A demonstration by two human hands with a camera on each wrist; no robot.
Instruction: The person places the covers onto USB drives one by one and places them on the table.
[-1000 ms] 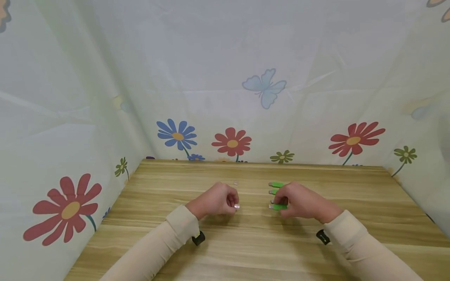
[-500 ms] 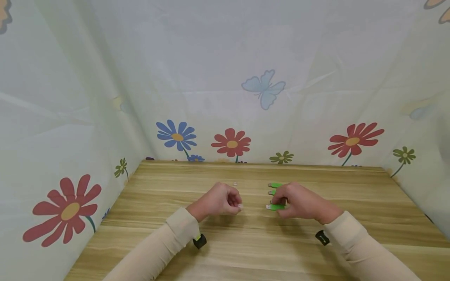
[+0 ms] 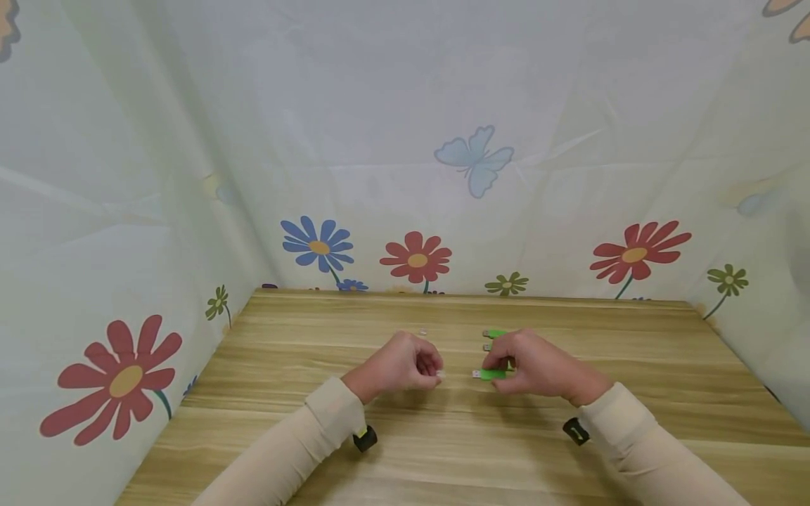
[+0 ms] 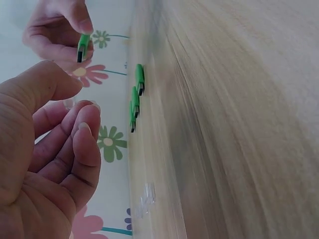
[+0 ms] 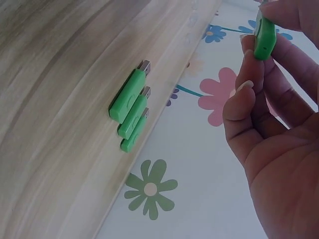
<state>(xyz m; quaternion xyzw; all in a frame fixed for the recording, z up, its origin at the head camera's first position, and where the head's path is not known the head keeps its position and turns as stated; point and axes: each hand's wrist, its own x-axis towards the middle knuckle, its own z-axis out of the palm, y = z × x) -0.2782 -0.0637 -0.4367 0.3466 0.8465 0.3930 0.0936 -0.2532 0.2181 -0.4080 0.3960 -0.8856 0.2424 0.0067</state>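
Between thumb and fingers, my right hand (image 3: 538, 365) pinches a green USB stick (image 3: 492, 375), its metal plug pointing left toward the other hand. My left hand (image 3: 401, 365) pinches a small clear cap (image 3: 441, 374), mostly covered by the fingertips; in the left wrist view the cap (image 4: 69, 103) shows between thumb and index finger. A gap separates plug and cap. Three more green sticks (image 5: 127, 102) lie side by side on the table in the right wrist view, partly hidden behind my right hand in the head view.
Several clear caps (image 4: 147, 199) lie on the wooden table (image 3: 304, 316), beyond my left hand; one cap (image 3: 423, 332) shows in the head view. A flower-printed white curtain (image 3: 354, 176) stands along the table's back and sides.
The green stick has moved left with my right hand, its plug further out from the other sticks. My left hand has shifted slightly right with the cap, narrowing the gap.
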